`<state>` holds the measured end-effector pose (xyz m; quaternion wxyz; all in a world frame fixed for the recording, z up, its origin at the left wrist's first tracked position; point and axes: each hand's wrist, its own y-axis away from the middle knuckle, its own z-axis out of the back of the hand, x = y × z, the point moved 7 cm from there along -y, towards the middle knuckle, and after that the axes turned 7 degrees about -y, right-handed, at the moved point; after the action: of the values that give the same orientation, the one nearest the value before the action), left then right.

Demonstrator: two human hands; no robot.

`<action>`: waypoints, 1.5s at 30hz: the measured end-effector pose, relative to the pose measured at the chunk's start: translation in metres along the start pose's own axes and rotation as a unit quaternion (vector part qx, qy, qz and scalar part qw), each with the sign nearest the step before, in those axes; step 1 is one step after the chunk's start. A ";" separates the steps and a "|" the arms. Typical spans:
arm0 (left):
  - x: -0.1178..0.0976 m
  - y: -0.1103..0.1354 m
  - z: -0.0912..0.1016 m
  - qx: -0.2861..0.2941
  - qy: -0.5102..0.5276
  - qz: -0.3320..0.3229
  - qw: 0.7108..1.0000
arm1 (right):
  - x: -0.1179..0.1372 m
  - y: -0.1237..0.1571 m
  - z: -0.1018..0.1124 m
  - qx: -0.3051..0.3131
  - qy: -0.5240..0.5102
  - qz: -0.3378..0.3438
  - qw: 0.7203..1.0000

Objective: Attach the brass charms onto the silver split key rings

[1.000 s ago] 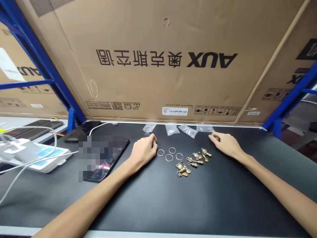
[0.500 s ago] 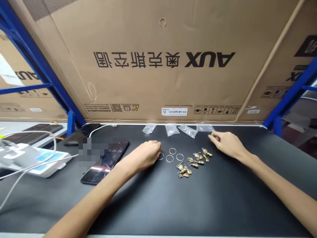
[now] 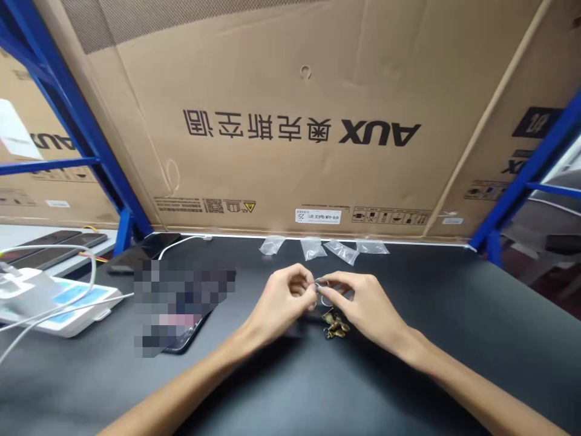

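Note:
My left hand (image 3: 288, 297) is raised over the table, thumb and fingertips pinched together on a thin silver split ring (image 3: 318, 283). From the other side my right hand (image 3: 363, 300) meets it, thumb and index finger closed at the same ring. Part of another silver ring (image 3: 325, 301) shows below the fingers; other rings are hidden behind the hands. A small cluster of brass pendants (image 3: 336, 326), some gourd-shaped, lies on the black table just under my right fingers. The other pendants are covered by my right hand.
Several small clear plastic bags (image 3: 341, 251) lie along the table's back edge, before a large cardboard box (image 3: 299, 169). A phone (image 3: 186, 339), partly pixelated, lies at left. Farther left are a white power strip (image 3: 68, 309) with cables and another dark phone (image 3: 143, 253). Blue rack posts (image 3: 124, 224) flank the table.
My right hand has moved left from the bags to meet my left hand. The left hand has shifted slightly right and lifted a ring; fingertips of both hands now come together on it.

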<state>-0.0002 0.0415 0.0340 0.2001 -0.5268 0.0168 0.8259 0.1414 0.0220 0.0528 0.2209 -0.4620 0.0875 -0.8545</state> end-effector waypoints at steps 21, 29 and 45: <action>-0.004 0.014 -0.027 0.086 0.101 0.027 0.991 | -0.007 0.013 0.007 -0.010 0.008 0.076 0.997; 0.000 0.017 -0.031 0.088 0.122 0.039 0.988 | -0.006 0.017 0.002 -0.017 0.031 0.084 0.996; 0.009 0.004 0.004 -0.084 0.000 -0.025 0.996 | -0.005 0.026 -0.013 0.214 0.243 0.201 0.925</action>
<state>-0.0080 0.0413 0.0274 0.1756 -0.5423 -0.0654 0.8190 0.1411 0.0003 0.0327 0.4533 -0.1550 0.0442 -0.8767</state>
